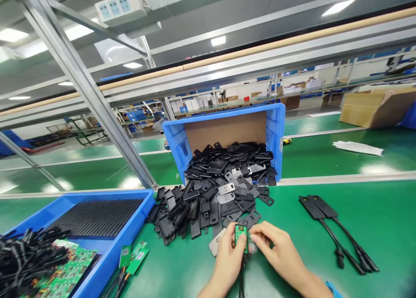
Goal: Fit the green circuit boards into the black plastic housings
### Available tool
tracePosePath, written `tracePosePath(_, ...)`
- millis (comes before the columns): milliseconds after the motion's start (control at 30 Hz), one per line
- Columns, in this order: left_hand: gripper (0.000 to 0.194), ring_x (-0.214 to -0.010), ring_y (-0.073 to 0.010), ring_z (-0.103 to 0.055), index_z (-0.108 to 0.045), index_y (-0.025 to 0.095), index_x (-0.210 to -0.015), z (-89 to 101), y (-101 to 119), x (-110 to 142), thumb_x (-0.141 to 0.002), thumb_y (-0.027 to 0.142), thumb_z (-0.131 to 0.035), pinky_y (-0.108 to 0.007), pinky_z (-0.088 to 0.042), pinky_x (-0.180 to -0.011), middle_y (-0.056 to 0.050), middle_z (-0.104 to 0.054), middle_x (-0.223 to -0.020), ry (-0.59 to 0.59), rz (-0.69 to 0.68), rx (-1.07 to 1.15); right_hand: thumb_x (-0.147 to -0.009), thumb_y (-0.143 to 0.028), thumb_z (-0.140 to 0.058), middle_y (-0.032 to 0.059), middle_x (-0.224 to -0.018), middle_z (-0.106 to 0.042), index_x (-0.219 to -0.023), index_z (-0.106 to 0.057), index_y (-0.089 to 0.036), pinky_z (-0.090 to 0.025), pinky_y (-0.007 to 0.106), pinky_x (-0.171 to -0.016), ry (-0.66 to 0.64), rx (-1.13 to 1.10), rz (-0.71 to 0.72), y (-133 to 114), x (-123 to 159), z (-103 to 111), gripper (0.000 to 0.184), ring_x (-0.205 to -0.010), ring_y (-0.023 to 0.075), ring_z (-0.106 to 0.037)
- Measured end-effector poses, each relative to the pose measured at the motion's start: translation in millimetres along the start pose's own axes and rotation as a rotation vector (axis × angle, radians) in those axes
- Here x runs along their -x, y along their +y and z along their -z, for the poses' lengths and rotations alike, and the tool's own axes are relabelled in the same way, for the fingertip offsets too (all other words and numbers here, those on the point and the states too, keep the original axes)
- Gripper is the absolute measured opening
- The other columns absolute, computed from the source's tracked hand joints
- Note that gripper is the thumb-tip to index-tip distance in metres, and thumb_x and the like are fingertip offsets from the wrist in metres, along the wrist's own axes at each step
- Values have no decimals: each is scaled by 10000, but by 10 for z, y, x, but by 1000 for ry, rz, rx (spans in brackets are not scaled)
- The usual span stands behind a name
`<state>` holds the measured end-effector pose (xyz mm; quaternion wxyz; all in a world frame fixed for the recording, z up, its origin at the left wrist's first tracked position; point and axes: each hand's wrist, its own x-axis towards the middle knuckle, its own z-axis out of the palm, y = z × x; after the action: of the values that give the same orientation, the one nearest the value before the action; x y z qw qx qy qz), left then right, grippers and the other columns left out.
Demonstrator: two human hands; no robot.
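My left hand (227,257) and my right hand (279,252) meet low in the middle of the green work surface (373,220). Both pinch a small green circuit board (241,235) from either side, fingers closed on it. A black cable (242,280) hangs down from the board between my wrists. A grey plastic cover (216,241) lies just left of my left hand. Right behind my hands spreads a heap of black plastic housings (211,202), spilling from a tipped blue bin (276,129).
A blue tray (107,250) at the left holds stacked black parts, green circuit boards (68,272) and tangled black cables (26,250). Two finished black cable units (338,228) lie at the right. A slanted metal post (97,103) rises at the left. A cardboard box (373,105) stands far right.
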<state>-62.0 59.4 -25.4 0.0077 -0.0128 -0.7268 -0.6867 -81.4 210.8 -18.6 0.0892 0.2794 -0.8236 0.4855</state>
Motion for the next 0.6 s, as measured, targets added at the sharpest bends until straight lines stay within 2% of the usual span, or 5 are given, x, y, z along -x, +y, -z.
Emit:
tracePosePath(100,135,-596,-149,-551,-494,184,-864,-8,24,35,-850,315,-465,-247,-395,-563,17,-544,-641,-84,-11,-202,-967,-255,-397,47,-831,-593,-981,-622,-199,-448,257,-654,22,175,219,71,20,25,232,-736,153,-566)
tracePosePath(200,77,-564,-149,-534,-506,193,-842,-20,63,63,-835,239,-445,-247,-367,-547,28,-538,-593,-120,-25,-340,-978,-245,-371,56,-837,-582,-1004,-626,-194,-452,262,-646,16,356,326,103,31,40,261,-748,157,-564)
tracePosePath(333,100,-576,-156,-543,-530,195,-854,-30,96,73,-812,195,-440,-250,-361,-555,17,-583,-612,-131,-25,-401,-981,-261,-367,58,-817,-597,-936,-645,-185,-463,261,-642,1,433,372,109,17,51,292,-745,159,-568)
tracePosePath(600,104,-582,-155,-516,-546,199,-847,-40,114,62,-787,172,-465,-246,-333,-556,16,-567,-625,-111,-41,-510,-978,-250,-390,62,-824,-628,-910,-651,-163,-474,263,-665,2,369,353,106,9,57,284,-758,155,-575)
